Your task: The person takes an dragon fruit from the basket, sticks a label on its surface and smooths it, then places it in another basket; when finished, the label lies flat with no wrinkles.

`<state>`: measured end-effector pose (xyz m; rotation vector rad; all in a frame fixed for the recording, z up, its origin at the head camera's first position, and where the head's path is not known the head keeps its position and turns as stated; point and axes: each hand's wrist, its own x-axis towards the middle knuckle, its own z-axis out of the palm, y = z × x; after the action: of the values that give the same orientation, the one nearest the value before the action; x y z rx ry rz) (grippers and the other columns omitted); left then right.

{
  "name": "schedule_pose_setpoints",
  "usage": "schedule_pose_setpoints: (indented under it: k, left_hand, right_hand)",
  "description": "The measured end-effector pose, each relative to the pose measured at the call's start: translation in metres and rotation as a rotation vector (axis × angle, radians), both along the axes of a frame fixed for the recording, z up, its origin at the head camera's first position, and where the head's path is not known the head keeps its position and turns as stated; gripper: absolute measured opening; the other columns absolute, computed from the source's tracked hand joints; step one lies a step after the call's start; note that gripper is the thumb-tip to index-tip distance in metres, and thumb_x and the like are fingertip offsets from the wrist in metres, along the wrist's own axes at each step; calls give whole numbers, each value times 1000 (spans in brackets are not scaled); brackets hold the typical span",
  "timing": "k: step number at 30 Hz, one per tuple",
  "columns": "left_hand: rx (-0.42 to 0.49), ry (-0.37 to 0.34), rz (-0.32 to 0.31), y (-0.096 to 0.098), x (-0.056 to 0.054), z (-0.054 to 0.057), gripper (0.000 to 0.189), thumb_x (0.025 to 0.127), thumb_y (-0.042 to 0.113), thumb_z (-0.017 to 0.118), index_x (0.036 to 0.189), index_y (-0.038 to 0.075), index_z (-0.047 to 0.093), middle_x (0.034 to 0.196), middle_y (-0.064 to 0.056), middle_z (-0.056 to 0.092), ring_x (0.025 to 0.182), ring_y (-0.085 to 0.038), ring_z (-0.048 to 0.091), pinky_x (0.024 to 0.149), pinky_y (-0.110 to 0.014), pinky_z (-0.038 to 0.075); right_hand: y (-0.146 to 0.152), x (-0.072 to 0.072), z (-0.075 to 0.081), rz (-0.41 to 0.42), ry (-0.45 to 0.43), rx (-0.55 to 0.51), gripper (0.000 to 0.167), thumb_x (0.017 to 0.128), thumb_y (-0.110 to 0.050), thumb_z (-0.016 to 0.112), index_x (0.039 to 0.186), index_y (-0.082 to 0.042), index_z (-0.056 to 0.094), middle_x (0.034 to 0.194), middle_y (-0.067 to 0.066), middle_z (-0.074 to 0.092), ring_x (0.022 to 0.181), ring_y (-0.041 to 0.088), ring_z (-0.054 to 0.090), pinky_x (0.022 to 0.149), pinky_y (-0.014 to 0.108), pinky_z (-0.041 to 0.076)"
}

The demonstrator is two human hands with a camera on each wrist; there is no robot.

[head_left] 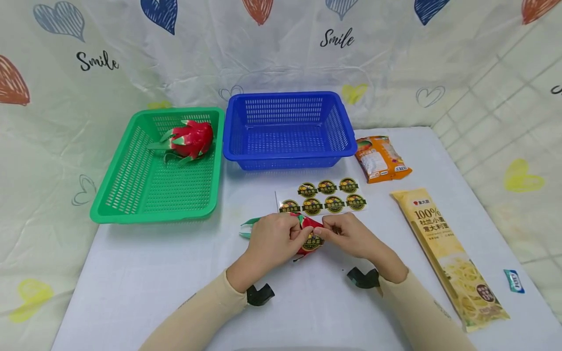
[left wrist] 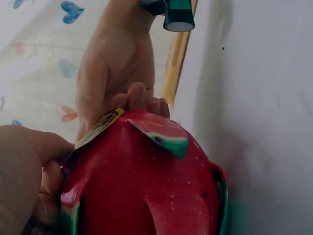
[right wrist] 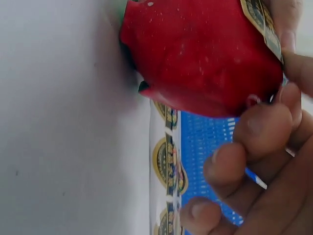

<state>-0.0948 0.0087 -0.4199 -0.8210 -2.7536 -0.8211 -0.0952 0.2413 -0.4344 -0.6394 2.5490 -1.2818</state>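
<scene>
Lying between the 2 hands, the dragon fruit [head_left: 308, 223] runs its long axis roughly left to right: green leaf tips [head_left: 251, 221] poke out past the left hand [head_left: 273, 237], and the rounded end meets the right hand [head_left: 354, 237]. The left grip is curled round the fruit, its thumb at the left edge of a round sticker [head_left: 313, 243]. The right grip's thumb and curled forefinger pinch at the opposite edge; how firmly, I cannot tell. So the sticker sits on the fruit between the 2 thumbs, neither hand clearly nearer. Just beyond the grips lies a sticker sheet [head_left: 288, 194] showing 7 more stickers [head_left: 334, 204]; farther beyond stands a blue basket [head_left: 285, 139]. Beyond and left of the left grip, a green basket [head_left: 171, 189] holds another dragon fruit [head_left: 199, 141]. Right of the right grip, a pasta packet [head_left: 449, 256] lies on the table [head_left: 175, 273].
</scene>
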Motion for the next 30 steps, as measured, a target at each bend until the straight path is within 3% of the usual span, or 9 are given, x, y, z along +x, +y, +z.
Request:
schedule_pose_setpoints:
  k: [8,14,22,27,30]
  left_hand:
    - [22,-33,-130,-10,-4,-2,44,91,40,80,63,24,50,60,13,47,57,-1,43,53,-16,33]
    - [37,-58,-197,-14,-6,-2,39,86,36,86,69,23,53,66,13,52,61,-2,44,57,-16,35]
    - [-2,-83,-194,-13,-7,-1,40,81,40,89,73,24,54,70,15,54,64,-3,46,59,-18,38]
    - [-8,-77,-168,-12,-6,-1,49,75,46,93,70,23,50,67,14,49,62,-3,43,57,-17,35]
    - [-11,-55,-156,-10,-5,-2,56,71,50,95,67,22,46,65,12,44,60,-3,41,55,-17,32]
  right_hand:
    - [6,0,-1,58,-17,-4,35,97,-20,74,71,-18,50,65,-13,36,58,1,35,52,21,29]
    - [12,-1,-8,92,24,0,34,96,-23,76,73,-19,51,66,-9,39,61,2,37,54,22,32]
    - [14,0,-10,111,71,9,35,92,-25,81,75,-23,50,65,-9,41,62,5,39,56,20,33]
    - [7,3,-11,44,104,25,47,80,-32,91,72,-20,46,63,4,47,61,6,40,57,20,33]
    - [3,4,-12,2,138,29,53,75,-31,95,70,-18,43,61,-4,42,61,2,38,55,20,32]
